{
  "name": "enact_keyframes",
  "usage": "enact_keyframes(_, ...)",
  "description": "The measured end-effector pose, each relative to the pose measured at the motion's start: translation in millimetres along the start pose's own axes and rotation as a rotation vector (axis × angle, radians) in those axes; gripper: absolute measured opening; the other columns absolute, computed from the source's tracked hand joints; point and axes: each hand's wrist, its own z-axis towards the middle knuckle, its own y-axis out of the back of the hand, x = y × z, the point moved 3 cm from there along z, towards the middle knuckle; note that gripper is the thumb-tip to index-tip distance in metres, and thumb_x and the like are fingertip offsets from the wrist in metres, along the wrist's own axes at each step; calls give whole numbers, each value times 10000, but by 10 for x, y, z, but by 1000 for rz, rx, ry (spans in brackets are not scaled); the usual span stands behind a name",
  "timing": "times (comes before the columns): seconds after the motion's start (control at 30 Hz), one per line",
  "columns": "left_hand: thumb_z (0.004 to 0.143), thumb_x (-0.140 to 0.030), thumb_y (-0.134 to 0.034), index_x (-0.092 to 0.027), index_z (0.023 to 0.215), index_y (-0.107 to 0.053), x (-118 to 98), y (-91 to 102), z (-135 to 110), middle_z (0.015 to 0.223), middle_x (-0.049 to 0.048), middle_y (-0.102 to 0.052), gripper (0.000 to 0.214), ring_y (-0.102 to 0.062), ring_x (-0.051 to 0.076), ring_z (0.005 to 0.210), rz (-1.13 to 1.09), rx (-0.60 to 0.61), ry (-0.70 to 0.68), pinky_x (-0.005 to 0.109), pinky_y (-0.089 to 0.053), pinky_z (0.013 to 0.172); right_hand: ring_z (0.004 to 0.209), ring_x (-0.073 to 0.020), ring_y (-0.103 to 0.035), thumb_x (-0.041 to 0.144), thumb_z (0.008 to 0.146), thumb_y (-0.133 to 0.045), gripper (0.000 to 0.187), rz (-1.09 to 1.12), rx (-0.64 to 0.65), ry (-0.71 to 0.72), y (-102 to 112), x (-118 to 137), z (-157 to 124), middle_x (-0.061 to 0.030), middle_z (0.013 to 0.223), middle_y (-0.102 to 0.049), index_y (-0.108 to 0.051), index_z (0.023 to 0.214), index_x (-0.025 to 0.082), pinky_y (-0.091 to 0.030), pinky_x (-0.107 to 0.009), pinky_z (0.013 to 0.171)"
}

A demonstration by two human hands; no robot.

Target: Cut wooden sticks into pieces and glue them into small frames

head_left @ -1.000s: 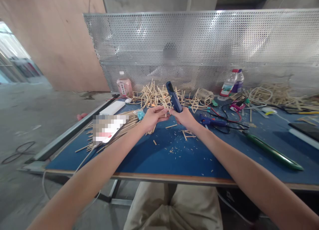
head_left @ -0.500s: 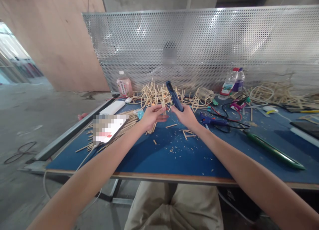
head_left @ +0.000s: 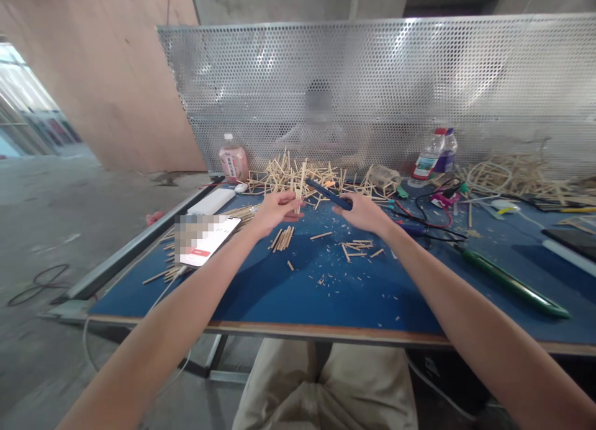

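My left hand is closed round a small bundle of thin wooden sticks; one reaches higher than the others. My right hand grips a slim dark blue hand tool, slanting up and left toward those sticks. Its exact kind and working end are not clear. Below my left hand lies a neat group of short cut sticks. More short pieces are scattered below my right hand, and a single stick lies between.
Behind my hands is a tangled heap of sticks before a perforated metal panel. A phone rests on long sticks at left. A pink-labelled bottle, a green-handled tool and cables surround the blue tabletop.
The blue tool has swung from steep to nearly level, and my right hand has moved right. My left hand has shifted slightly left with the sticks. Another short piece lies on the right.
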Motion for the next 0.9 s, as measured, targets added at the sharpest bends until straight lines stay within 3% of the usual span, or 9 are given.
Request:
enact_keyframes(0.27,783,-310,-764,-193,911,-767,-30,-78,-65,1008,132,-757,173,-744,222,735,35,101,53,354,-614,687,943,-256,-654,508,816,-622,419,52,107,113,6,-7,-17,-101,1082,-723,-725,1089,208,-453,-377,843)
enact_keyframes(0.53,767,-305,-770,-200,888,-784,-87,-103,-104,989,130,-756,160,-739,211,690,107,150,89,356,-619,673,600,-154,-550,468,774,-672,255,178,288,80,35,101,-124,-12,670,-645,-709,794,216,-383,-316,604)
enact_keyframes(0.67,719,-317,-800,-208,852,-783,-75,-105,-106,959,107,-763,173,-729,189,677,104,177,94,315,-613,644,562,-141,-523,461,763,-675,257,191,297,79,16,98,-129,-5,624,-611,-676,723,207,-367,-307,569)
enact_keyframes(0.9,734,-298,-792,-194,899,-782,-101,-115,-122,991,124,-755,195,-731,206,675,95,138,115,347,-620,641,566,-152,-568,473,773,-658,283,211,315,67,-15,92,-131,-19,629,-634,-659,714,197,-413,-303,581)
